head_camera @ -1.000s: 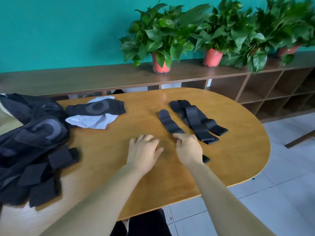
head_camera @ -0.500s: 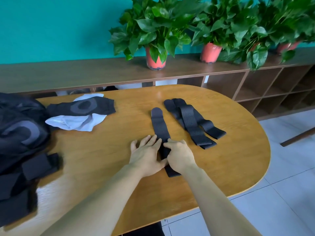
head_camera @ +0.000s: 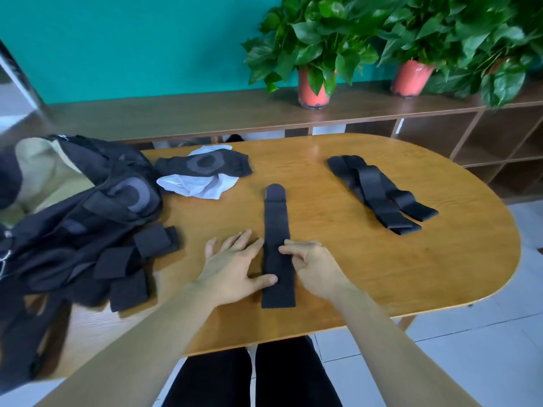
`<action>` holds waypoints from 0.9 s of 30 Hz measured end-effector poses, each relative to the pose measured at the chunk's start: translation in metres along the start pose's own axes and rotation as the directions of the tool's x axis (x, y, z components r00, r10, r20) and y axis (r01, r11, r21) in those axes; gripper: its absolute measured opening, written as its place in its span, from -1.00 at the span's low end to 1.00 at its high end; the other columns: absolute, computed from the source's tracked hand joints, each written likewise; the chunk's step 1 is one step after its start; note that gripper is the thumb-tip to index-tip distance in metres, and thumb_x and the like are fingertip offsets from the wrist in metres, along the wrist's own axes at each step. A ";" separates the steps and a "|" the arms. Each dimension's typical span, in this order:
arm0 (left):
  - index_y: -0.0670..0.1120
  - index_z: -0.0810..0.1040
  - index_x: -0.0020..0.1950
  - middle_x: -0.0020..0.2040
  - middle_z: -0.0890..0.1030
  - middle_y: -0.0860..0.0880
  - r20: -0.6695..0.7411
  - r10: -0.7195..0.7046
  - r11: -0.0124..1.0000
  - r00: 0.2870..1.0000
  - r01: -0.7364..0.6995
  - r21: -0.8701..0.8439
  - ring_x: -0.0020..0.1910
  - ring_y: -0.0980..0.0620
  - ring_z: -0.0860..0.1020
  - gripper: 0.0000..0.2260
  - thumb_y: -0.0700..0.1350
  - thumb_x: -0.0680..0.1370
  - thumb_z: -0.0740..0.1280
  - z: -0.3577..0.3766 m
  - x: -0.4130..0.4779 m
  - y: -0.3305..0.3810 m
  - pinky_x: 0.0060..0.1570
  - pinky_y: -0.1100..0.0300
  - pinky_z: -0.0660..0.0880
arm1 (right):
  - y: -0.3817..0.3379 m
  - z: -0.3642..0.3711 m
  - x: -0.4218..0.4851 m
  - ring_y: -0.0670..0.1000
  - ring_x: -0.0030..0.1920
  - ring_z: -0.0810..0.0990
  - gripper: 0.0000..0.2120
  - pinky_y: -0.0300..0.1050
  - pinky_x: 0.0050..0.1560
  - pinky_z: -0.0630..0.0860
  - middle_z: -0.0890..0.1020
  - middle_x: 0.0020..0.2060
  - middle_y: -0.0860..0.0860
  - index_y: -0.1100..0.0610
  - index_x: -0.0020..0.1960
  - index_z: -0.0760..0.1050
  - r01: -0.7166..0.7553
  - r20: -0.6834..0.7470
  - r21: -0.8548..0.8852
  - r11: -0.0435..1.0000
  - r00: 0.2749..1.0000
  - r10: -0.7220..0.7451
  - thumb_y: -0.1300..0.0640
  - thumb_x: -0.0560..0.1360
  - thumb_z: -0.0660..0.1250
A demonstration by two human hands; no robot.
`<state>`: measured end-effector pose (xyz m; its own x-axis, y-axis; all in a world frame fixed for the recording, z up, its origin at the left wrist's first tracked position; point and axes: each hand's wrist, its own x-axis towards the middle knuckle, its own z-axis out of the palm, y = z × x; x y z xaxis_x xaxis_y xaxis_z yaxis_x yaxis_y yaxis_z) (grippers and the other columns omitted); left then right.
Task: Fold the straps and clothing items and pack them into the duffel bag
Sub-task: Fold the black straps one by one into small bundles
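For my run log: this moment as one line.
strap: unfolded on table | left hand: flat, thumb on strap | right hand: curled fingertips at strap edge

Table seen from a single wide-angle camera worn on the person's head, facing forward and down across the near edge of the oval table. It sits close: both forearms rise from the bottom of the frame to the left hand and right hand, which meet at a black strap in the centre. The seated lap lies nearest. The far shelf, potted plants and teal wall fill the top.
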<state>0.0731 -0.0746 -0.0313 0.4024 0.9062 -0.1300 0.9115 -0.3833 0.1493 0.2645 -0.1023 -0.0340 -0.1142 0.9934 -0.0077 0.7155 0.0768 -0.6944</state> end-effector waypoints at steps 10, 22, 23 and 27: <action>0.13 0.61 0.18 0.25 0.56 0.18 -0.381 0.301 0.896 0.874 -0.396 -0.201 0.30 0.25 0.40 -0.58 0.29 0.49 0.16 0.010 -0.043 0.000 0.40 0.12 0.10 | -0.003 -0.001 -0.037 -0.14 0.37 0.21 -0.70 -0.15 0.21 0.10 0.48 0.31 -0.16 -0.12 0.20 0.57 0.240 -0.068 -0.257 0.936 0.962 -0.265 0.04 0.47 0.38; 0.19 0.58 0.20 0.31 0.47 0.28 -0.176 0.325 0.925 0.929 -0.351 -0.145 0.40 0.37 0.19 -0.61 0.29 0.42 0.36 0.010 -0.032 -0.008 0.37 0.21 -0.27 | 0.003 -0.009 0.004 -0.12 0.50 -0.23 -0.57 -0.04 0.44 -0.22 0.19 0.48 -0.23 -0.22 0.41 0.31 0.201 0.192 -0.440 0.875 0.973 -0.127 -0.17 0.55 0.20; 0.18 0.58 0.19 0.31 0.48 0.27 -0.175 0.333 0.918 0.927 -0.360 -0.163 0.40 0.37 0.19 -0.60 0.27 0.41 0.38 0.010 -0.030 -0.008 0.36 0.25 -0.28 | 0.003 -0.010 0.011 -0.11 0.50 -0.22 -0.57 -0.05 0.44 -0.21 0.18 0.48 -0.23 -0.22 0.41 0.31 0.191 0.192 -0.441 0.877 0.975 -0.116 -0.18 0.55 0.20; 0.16 0.57 0.18 0.29 0.48 0.26 -0.164 0.343 0.901 0.925 -0.373 -0.220 0.38 0.41 0.21 -0.60 0.25 0.39 0.42 0.007 -0.025 -0.009 0.40 0.22 -0.29 | 0.007 -0.009 0.041 -0.08 0.51 -0.18 -0.57 -0.07 0.43 -0.21 0.19 0.48 -0.23 -0.23 0.41 0.31 0.114 0.172 -0.398 0.910 0.984 -0.048 -0.17 0.55 0.21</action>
<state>0.0555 -0.0954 -0.0365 0.6711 0.7357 0.0914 0.6524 -0.6447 0.3985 0.2710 -0.0604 -0.0325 -0.2652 0.9593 -0.0975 0.9124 0.2170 -0.3471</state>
